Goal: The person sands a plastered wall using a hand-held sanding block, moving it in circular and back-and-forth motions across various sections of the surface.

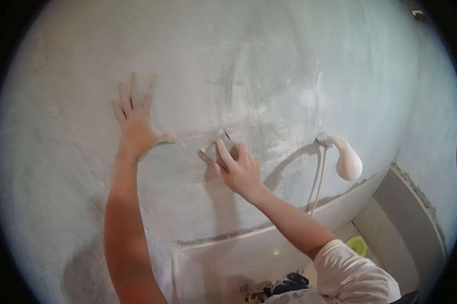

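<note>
My left hand [138, 126] is spread flat on a grey plastered wall [188, 55], fingers pointing up. To its right, my right hand [241, 169] grips a small sanding block [214, 150] and presses it to the wall. The block is pale and squarish, with a thin sheet edge sticking out at its top corner. Its face against the plaster is hidden. Dark smudges and whitish patches mark the wall around and above the block.
A white shower head [348, 161] with a hanging hose juts from the wall, right of my right hand. Below runs a pale tiled ledge [261, 235] with a rough upper edge. A yellow-green basin [357, 245] and dark blue items [287, 285] lie lower down.
</note>
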A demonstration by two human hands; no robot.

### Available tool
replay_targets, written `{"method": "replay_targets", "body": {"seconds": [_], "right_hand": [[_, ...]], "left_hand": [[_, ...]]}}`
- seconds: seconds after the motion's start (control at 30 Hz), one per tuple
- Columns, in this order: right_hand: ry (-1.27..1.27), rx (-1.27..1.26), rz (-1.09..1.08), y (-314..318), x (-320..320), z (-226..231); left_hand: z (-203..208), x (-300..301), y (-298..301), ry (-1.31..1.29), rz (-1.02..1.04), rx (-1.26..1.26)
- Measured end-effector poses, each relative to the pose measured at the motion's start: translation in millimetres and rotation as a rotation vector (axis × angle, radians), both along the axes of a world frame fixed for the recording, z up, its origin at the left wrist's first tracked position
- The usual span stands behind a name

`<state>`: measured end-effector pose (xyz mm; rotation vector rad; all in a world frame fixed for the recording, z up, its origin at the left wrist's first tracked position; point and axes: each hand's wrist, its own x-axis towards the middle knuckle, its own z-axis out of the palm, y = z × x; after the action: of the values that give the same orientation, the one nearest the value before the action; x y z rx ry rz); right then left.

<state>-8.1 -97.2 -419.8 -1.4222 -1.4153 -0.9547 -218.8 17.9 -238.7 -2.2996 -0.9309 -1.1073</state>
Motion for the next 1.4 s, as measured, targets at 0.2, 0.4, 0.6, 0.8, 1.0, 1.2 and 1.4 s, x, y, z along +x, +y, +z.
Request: {"method": "replay_targets", "body": {"seconds": [0.2,0.4,0.6,0.8,1.0,1.2,1.4], "right_hand": [[0.184,0.12,-0.023,9,0,115],[0.175,0.219,-0.107,11,3,230],[0.264,0.196,0.026,16,-13,89],[0.369,0.181,-0.05,-2,-12,13],[0.187,0.257,-0.003,25,-11,206],[0.204,0.07,0.178,-4,-9,212],[0.562,-0.148,0.432,-81,7,93]], "left_hand": [[8,-1,-15,-0.001,-0.006,-0.044],[4,1,-2,0.003,-0.011,-0.032],[2,-3,6,0.023,-0.02,-0.008],[3,-5,1,0.038,-0.014,-0.003],[0,0,10,0.048,-0.06,0.018],[-2,-10,-5,-0.012,0.04,0.012],[-27,44,-121,-0.331,-0.292,-0.689]]}}
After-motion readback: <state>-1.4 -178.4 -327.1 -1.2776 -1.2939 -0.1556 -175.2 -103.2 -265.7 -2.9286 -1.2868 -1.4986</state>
